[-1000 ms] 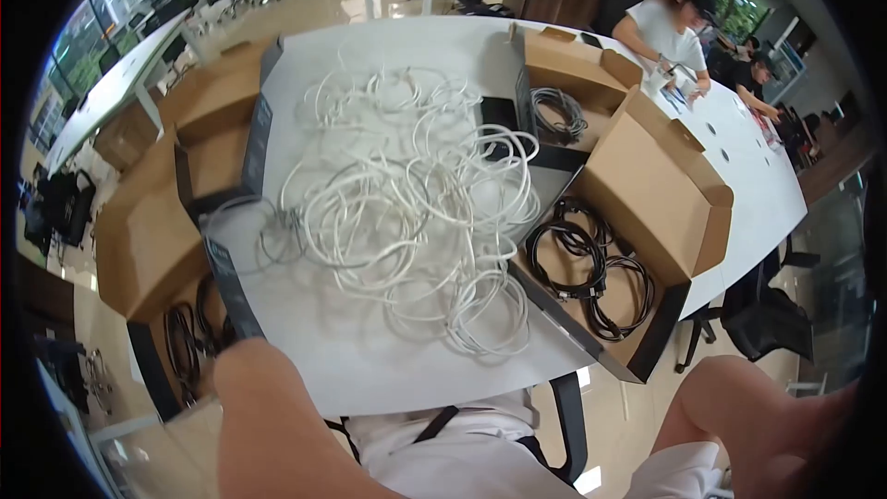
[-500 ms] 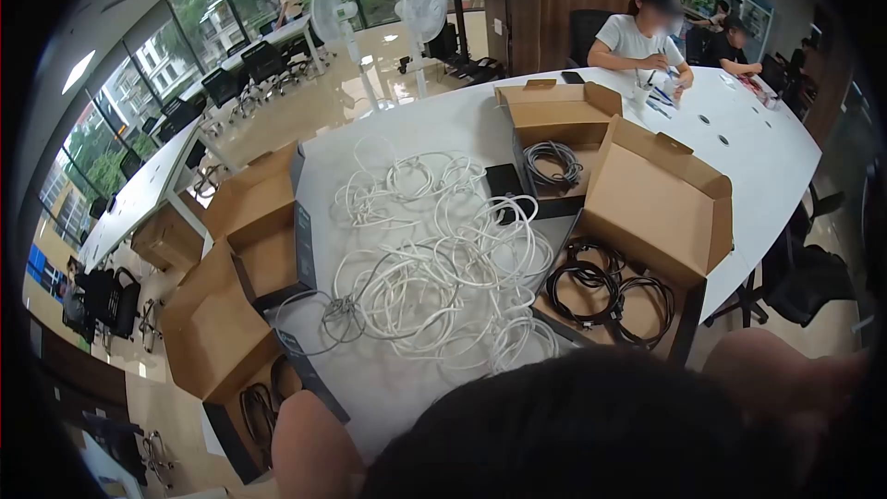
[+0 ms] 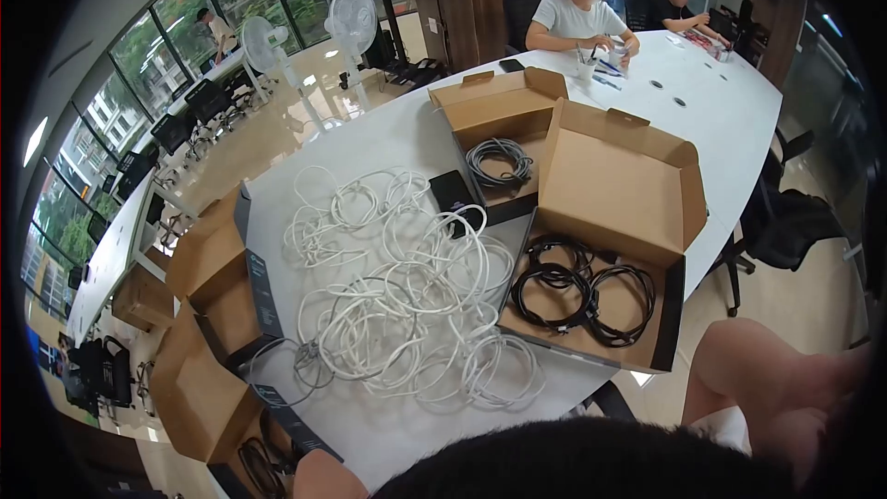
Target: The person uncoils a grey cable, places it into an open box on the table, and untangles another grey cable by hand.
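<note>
Neither of my hands shows; only bare skin [image 3: 325, 477] at the lower left and a bent bare limb [image 3: 762, 379] at the lower right come into view, with dark hair [image 3: 591, 462] between them. A large tangle of white cables [image 3: 388, 314] covers the middle of the table. Beside its left edge lies a small grey cable bundle [image 3: 312, 365]. Coiled black cables [image 3: 559, 296] rest in the open cardboard box [image 3: 624, 176] on the right. Behind it, another open box [image 3: 499, 97] holds a grey cable coil [image 3: 499, 164].
A black box-shaped object [image 3: 455, 199] lies beside the white cables. Two more open boxes, one far [image 3: 208, 249] and one near with dark cables [image 3: 263, 467], line the left edge. A person [image 3: 577, 18] sits across the white table [image 3: 647, 83]. Two white fans [image 3: 351, 23] stand beyond.
The view has shifted, so the table and boxes appear further left and the right-hand box shows more fully. The limb at right shows more; the cables and boxes lie as before.
</note>
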`<control>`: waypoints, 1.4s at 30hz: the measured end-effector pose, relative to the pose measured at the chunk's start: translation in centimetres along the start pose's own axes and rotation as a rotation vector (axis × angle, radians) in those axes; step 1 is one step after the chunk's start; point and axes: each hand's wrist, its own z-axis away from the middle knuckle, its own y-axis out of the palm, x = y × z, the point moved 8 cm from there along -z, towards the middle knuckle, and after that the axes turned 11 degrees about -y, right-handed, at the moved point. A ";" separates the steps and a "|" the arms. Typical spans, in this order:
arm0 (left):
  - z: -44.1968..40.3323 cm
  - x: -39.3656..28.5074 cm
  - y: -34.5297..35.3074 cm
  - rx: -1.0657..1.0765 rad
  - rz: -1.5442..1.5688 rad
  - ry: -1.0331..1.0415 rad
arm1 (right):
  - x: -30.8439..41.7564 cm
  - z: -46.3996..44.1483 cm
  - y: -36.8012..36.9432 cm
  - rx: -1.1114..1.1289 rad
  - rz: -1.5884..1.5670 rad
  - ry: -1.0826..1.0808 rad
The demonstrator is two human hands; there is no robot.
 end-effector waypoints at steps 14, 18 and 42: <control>1.2 2.1 1.0 0.072 -0.022 0.016 | 1.4 2.7 0.9 0.021 0.038 -0.013; 1.5 2.5 0.9 0.070 -0.019 0.007 | 0.9 2.7 1.4 0.012 0.026 0.000; 4.8 2.8 1.3 0.065 -0.007 0.072 | 2.1 5.0 0.7 -0.002 -0.001 0.001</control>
